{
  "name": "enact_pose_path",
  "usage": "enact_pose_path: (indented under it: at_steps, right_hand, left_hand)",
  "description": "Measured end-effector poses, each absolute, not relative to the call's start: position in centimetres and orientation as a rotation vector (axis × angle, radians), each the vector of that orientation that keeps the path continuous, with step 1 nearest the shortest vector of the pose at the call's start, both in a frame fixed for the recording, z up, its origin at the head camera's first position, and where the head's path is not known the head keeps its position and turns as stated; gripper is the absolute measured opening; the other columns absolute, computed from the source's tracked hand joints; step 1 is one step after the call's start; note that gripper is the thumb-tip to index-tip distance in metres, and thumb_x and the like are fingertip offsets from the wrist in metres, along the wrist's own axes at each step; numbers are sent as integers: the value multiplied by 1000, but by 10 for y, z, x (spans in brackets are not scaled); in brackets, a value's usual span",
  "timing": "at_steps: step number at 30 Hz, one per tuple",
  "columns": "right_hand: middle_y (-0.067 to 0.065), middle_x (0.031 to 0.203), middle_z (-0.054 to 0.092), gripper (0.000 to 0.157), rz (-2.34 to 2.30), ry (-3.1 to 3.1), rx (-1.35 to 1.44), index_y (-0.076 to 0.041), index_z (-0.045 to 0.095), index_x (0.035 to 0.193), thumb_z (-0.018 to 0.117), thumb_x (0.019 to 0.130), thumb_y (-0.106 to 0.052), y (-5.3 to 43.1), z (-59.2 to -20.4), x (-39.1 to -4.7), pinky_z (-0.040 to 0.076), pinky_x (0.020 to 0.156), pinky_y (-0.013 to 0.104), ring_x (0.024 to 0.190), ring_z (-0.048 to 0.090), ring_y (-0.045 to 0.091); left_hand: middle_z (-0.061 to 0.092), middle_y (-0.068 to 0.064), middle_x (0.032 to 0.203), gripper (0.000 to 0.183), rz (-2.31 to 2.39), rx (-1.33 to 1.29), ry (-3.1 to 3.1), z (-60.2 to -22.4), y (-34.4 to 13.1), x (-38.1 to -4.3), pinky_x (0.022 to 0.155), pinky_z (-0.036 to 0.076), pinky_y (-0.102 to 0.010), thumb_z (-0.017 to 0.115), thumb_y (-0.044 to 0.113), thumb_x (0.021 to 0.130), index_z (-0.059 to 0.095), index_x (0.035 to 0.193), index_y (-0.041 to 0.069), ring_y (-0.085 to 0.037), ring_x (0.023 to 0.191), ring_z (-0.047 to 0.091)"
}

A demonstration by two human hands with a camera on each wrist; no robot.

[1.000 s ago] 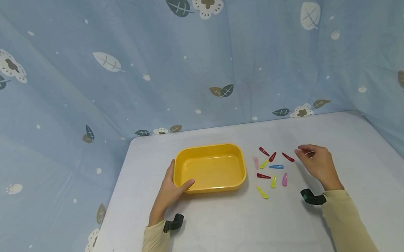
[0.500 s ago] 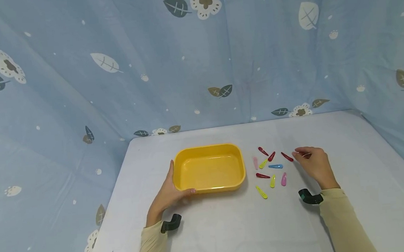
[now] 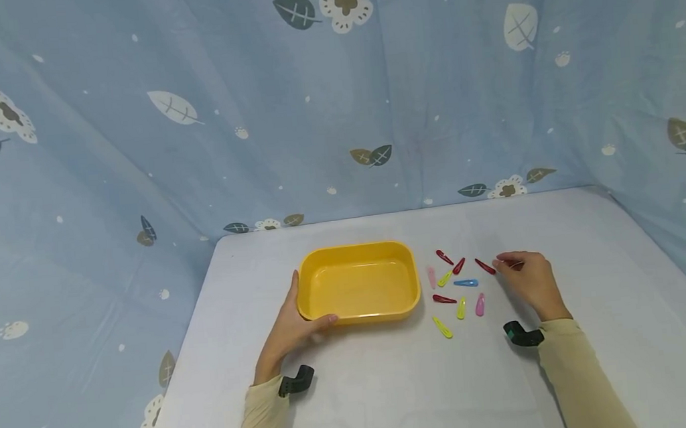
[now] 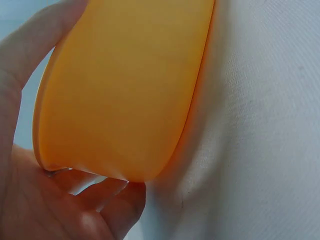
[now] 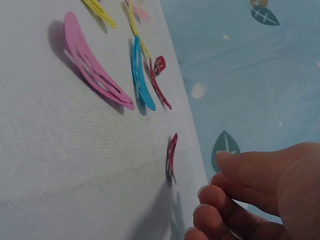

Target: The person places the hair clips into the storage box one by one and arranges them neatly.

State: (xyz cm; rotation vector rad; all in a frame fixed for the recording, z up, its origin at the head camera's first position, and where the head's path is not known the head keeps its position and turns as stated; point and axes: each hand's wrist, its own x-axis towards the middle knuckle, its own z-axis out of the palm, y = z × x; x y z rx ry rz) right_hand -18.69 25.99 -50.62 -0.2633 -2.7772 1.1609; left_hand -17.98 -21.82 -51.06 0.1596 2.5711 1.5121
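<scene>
The left hand (image 3: 291,325) gripped the left end of the yellow plastic tray (image 3: 357,287), thumb along its near wall. Right of the tray, loose snap hair clips (image 3: 444,299) lay scattered on the white-covered worktop (image 3: 381,386). Furthest right among them, a dark-red snap clip (image 3: 485,266) lay just beside the right hand (image 3: 530,283), its fingers bent, empty, slightly parted from the thumb. So thin a clip might well have skidded away if pinched off-centre.

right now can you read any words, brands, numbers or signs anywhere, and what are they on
No readable text anywhere.
Yellow tray and hair clips: no lettering shows.
Blue curtain: only printed leaves and flowers.
Black wrist cameras: any marks are too small to read.
</scene>
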Motion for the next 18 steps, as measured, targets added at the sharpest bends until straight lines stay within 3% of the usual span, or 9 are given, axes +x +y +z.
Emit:
enact_pose_path:
  at_steps: [9,18]
  right_hand:
    - [25,110,71,34,1192,-2836,-299,7,71,121,64,101,-19,259,-512,-188,53,81,36,96,60,33]
    - [23,103,69,32,1195,-2874,-313,8,72,116,68,98,-18,259,-515,-187,47,71,28,90,58,31]
  left_hand:
    - [8,-6,176,139,1516,126,2571,-511,-215,-180,130,23,-56,92,47,74,-6,168,19,-31,158,29]
    - [6,-5,176,139,1521,98,2562,-509,-213,-180,130,20,-55,93,48,73,-6,168,22,-31,160,23]
